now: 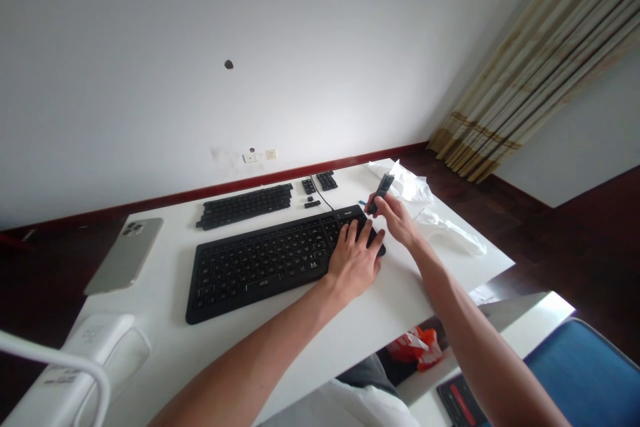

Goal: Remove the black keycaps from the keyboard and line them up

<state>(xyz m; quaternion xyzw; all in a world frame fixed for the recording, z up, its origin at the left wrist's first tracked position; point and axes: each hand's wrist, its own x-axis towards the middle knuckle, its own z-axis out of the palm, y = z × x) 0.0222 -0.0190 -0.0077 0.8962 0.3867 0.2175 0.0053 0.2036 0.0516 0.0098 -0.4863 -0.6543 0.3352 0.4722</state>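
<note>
A black keyboard [260, 263] lies at a slant on the white table, its keycaps off over at least much of the board. My left hand [354, 257] rests on its right end, fingers spread over the number pad area. Just above the far right corner, my right hand [393, 212] grips a small dark brush-like tool [383, 190], tilted with its pale end upward. The exact kind of this tool is hard to make out. Behind the keyboard, black keycaps [247, 205] sit in close rows, with smaller groups of keycaps [327, 181] to their right.
A phone [125, 255] lies at the table's left edge, near a white power strip [75, 363] with a cable. Crumpled white plastic [410, 183] covers the far right. A thin cable [323, 195] runs behind the keyboard. A blue chair seat [585, 373] stands lower right.
</note>
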